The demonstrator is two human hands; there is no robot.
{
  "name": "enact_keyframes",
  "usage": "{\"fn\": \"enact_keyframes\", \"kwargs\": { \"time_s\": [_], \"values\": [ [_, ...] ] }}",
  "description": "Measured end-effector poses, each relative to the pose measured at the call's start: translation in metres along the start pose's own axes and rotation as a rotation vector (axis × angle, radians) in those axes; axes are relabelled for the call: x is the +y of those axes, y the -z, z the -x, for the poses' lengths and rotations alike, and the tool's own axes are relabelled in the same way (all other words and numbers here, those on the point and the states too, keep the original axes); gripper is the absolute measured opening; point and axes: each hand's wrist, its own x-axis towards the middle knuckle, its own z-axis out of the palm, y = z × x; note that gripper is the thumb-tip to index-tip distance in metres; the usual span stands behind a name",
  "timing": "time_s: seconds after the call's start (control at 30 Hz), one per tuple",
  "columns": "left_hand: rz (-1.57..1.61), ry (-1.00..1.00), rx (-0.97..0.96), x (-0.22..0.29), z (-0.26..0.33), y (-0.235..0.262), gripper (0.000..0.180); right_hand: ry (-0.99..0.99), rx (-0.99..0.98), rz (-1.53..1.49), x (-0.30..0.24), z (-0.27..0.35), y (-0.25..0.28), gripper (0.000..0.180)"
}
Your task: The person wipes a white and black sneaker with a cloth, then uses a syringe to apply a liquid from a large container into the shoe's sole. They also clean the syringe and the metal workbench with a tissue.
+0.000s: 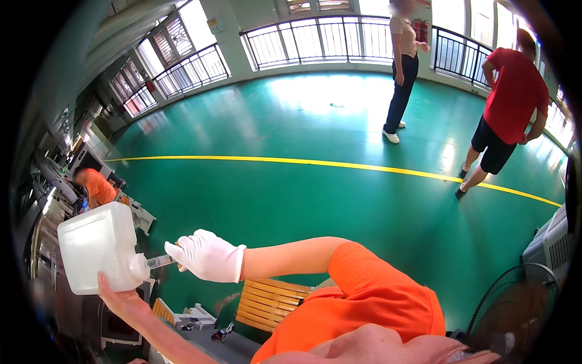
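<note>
My left hand, bare, holds a white translucent plastic jug from below, tipped on its side with its neck pointing right. My right hand, in a white glove with an orange sleeve behind it, grips a clear syringe. The syringe lies level, and its tip meets the jug's neck. Both hands are raised at the left of the view, above a green floor.
A yellow line crosses the green floor. Two people stand at the far right near a railing. Another person in orange works by machines on the left. A wooden slatted bench is below my arm and a black fan at the lower right.
</note>
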Motion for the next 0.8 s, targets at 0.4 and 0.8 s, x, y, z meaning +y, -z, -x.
{"fn": "enact_keyframes", "kwargs": {
  "time_s": [0.4,0.8],
  "values": [
    [0.009,-0.031,-0.004,0.007,0.011,-0.017,0.063,-0.012,-0.018,-0.146,0.004,0.002,0.013,0.025],
    [-0.016,-0.043,0.01,0.01,0.012,-0.013,0.063,-0.038,-0.007,-0.332,0.006,0.008,0.007,0.03]
  ]
}}
